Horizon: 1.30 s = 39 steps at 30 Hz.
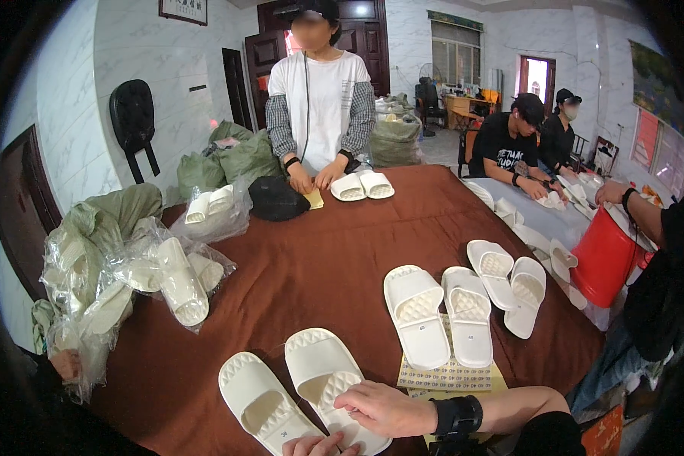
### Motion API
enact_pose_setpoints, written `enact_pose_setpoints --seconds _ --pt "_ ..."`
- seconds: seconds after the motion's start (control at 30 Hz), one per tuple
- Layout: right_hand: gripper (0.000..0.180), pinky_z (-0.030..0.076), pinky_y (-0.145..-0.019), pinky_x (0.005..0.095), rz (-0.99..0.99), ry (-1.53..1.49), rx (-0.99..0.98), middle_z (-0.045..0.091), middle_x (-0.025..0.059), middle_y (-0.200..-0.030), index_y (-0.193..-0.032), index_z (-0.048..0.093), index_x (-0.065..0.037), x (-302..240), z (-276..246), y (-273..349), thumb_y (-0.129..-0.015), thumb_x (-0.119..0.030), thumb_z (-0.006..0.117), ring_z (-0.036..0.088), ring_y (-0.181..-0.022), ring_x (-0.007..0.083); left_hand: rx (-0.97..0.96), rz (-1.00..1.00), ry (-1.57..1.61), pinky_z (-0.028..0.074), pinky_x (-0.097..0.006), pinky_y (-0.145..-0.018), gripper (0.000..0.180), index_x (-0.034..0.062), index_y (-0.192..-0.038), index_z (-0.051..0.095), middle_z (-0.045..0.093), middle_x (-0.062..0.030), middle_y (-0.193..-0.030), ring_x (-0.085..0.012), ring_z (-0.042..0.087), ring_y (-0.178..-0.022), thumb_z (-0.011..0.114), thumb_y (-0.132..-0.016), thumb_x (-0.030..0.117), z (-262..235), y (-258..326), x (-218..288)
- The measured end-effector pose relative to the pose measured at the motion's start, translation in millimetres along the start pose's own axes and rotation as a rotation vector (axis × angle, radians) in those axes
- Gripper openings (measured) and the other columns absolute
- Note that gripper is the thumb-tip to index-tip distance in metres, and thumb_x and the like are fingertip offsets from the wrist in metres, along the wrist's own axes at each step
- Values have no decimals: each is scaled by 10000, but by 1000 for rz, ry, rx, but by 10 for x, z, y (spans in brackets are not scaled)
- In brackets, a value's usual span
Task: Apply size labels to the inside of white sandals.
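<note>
Two white slide slippers lie side by side at the near edge of the brown-clothed table (pixel 319 258). My right hand (pixel 387 408), with a black band on the wrist, reaches in from the right and lies over the heel end of the right slipper (pixel 321 365), fingers curled on it. Only the knuckles of my left hand (pixel 311 445) show at the bottom edge, touching the heel of the left slipper (pixel 257 399); its grip is cut off from view.
Another white pair (pixel 441 315) lies on yellow printed sheets (pixel 452 378), with a third pair (pixel 509 281) further right. Clear bags of slippers (pixel 163 277) pile up at left. A person opposite handles a pair (pixel 362 186) beside a black bag (pixel 275 199). A red bucket (pixel 602 258) stands right.
</note>
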State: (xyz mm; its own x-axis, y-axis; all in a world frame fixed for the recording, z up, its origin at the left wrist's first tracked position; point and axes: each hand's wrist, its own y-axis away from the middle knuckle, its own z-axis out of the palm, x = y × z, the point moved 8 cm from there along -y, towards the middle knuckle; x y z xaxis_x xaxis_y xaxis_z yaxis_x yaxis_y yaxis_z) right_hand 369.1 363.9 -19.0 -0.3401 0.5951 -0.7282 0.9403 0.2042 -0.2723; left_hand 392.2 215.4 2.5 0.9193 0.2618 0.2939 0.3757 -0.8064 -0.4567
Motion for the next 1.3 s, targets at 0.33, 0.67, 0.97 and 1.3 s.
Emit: enact_pose_setpoints --seconds 0.33,0.67,0.97,1.3 --pt "312 458 -880 438 -60 126 0 587 171 -1051 -1176 535 -4 43 63 -16 -866 -28 524 568 -1009 347 0 0 -2 419 -451 -909 320 141 -1093 710 604 -78 -1226 -302 545 -1072 747 -780 201 6 -34 14" --pt "323 481 -787 424 -121 176 102 592 127 -983 -1187 516 -51 41 68 26 -868 -26 562 591 -909 323 10 -2 -19 422 -462 -909 331 108 -1077 706 606 -102 -1226 -325 547 -1090 762 -755 165 -5 -57 62" --pt "360 480 -788 428 -141 176 104 581 136 -971 -1185 518 -43 -17 43 19 -831 -10 578 588 -891 326 25 -7 -15 422 -469 -917 345 108 -1085 699 603 -112 -1237 -332 549 -1088 763 -750 163 0 -40 57" --pt "397 470 -841 431 -108 192 52 578 129 -1001 -1242 522 -32 -55 32 10 -847 -28 558 571 -960 321 11 -15 -30 432 -459 -904 374 139 -1133 690 599 -107 -1245 -327 552 -1075 748 -767 185 -18 -46 56"
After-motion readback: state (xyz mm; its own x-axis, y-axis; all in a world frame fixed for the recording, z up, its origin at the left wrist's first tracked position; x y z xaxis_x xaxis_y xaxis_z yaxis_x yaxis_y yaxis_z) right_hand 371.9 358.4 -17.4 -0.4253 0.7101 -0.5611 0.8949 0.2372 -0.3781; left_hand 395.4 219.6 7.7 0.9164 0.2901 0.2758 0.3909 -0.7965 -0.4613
